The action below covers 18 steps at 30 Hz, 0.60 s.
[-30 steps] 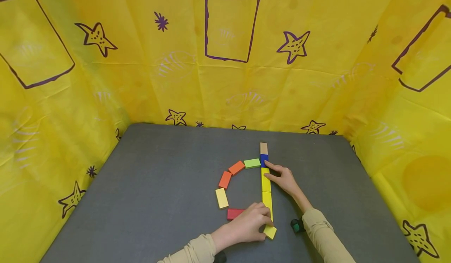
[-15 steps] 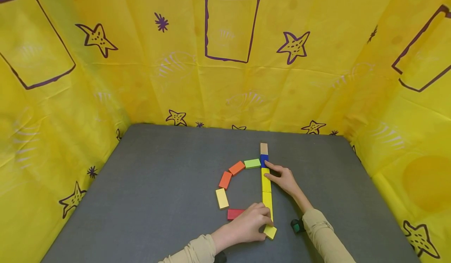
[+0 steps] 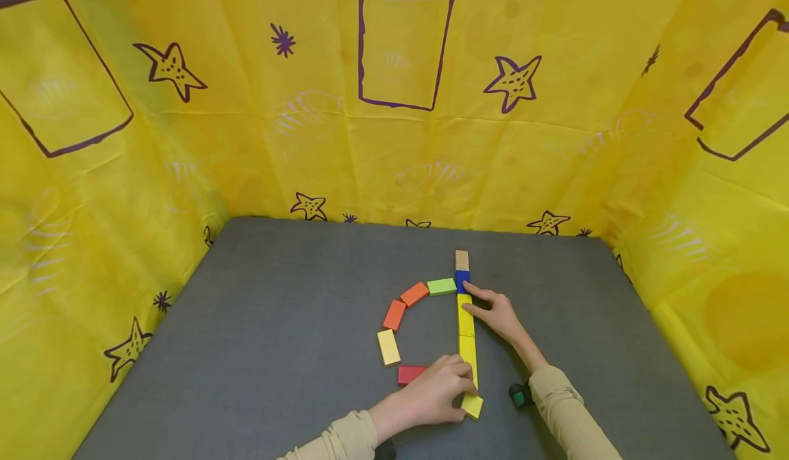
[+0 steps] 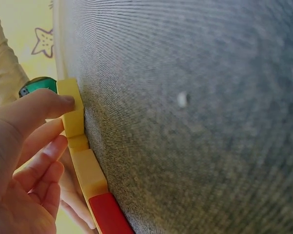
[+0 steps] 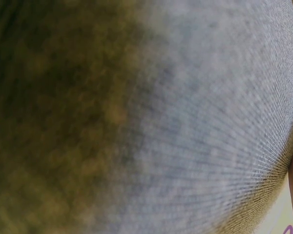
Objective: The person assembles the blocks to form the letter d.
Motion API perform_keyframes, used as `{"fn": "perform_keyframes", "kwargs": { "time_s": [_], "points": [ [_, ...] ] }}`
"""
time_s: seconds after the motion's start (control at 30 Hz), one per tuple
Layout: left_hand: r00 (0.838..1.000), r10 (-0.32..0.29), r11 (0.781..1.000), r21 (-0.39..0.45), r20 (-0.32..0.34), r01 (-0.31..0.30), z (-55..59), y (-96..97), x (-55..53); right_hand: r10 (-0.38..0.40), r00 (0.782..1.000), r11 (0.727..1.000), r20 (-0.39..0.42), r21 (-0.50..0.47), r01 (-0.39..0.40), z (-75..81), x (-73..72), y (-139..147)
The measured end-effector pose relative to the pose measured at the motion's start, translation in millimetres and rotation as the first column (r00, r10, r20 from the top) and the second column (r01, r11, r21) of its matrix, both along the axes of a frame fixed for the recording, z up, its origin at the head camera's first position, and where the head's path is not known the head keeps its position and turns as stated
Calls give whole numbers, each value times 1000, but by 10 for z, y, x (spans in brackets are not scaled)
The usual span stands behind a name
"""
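My left hand (image 3: 434,390) pinches a yellow block (image 3: 472,406) at the near end of a straight row; in the left wrist view the thumb lies against this block's side. Along the row come long yellow blocks (image 3: 466,315), a blue block (image 3: 462,281) and a plain wooden block (image 3: 461,260) at the far end. My right hand (image 3: 501,315) rests its index fingertip at the blue block and its thumb tip on the yellow one beyond the left hand. Part of a red block (image 3: 413,375) is hidden under the left hand, and a light wooden block (image 4: 90,173) shows beside it.
Left of the row, a curve runs through a lime green block (image 3: 441,287), two orange blocks (image 3: 414,294) and a pale yellow block (image 3: 388,348). A dark wrist device (image 3: 520,395) sits by the right sleeve. Yellow patterned cloth (image 3: 407,159) walls the grey table (image 3: 277,323).
The pinched yellow block at the near end has turned or shifted very slightly left. Both hands and the other blocks stay where they were.
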<state>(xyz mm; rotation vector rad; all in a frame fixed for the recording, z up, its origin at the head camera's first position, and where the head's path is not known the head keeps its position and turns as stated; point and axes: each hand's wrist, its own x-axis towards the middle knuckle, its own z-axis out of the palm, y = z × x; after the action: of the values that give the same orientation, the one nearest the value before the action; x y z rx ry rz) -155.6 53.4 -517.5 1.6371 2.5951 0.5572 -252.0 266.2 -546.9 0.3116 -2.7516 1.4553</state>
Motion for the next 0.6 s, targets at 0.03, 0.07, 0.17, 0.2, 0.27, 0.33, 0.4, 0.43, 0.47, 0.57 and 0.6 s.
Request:
{"fn": "perform_keyframes", "kwargs": {
  "time_s": [0.03,0.07,0.17,0.2,0.27,0.33,0.4,0.43,0.47,0.57,0.6],
  "points": [
    [1000,1,1000,0,1,-1,1,-2,1,0,1000,1000,-1,-1,0,-3,0,-1],
    [1000,1,1000,0,3,-1,3,-4,2,2,1000,1000,-2,-2,-2,-4,-1,-3],
    [1000,4,1000,1,2,-4,3,-5,2,3,1000,1000,-1,-5,-3,-7,-3,-5],
    [1000,5,1000,1,-1,-5,3,-5,2,3,1000,1000,0,-7,-3,-8,-3,-5],
    [1000,8,1000,2,-4,-8,1,-5,3,3,1000,1000,1,-6,-3,-8,-5,-4],
    [1000,11,1000,1,-7,-11,0,-5,4,2,1000,1000,3,-7,-2,-9,-6,-3],
    [1000,13,1000,0,-7,-13,1,-6,7,2,1000,1000,1,-4,-2,-9,-7,-2],
    [1000,14,1000,-1,-4,-14,3,-6,8,2,1000,1000,-1,-5,-2,-10,-7,-1],
    [1000,14,1000,-3,-3,-14,5,-7,8,1,1000,1000,-3,-4,-1,-10,-8,0],
    [1000,16,1000,-5,1,-16,8,-7,8,1,1000,1000,-8,-2,-1,-13,-10,2],
    [1000,15,1000,-5,1,-15,8,-7,7,1,1000,1000,-8,-1,-1,-14,-10,2]
  ]
}}
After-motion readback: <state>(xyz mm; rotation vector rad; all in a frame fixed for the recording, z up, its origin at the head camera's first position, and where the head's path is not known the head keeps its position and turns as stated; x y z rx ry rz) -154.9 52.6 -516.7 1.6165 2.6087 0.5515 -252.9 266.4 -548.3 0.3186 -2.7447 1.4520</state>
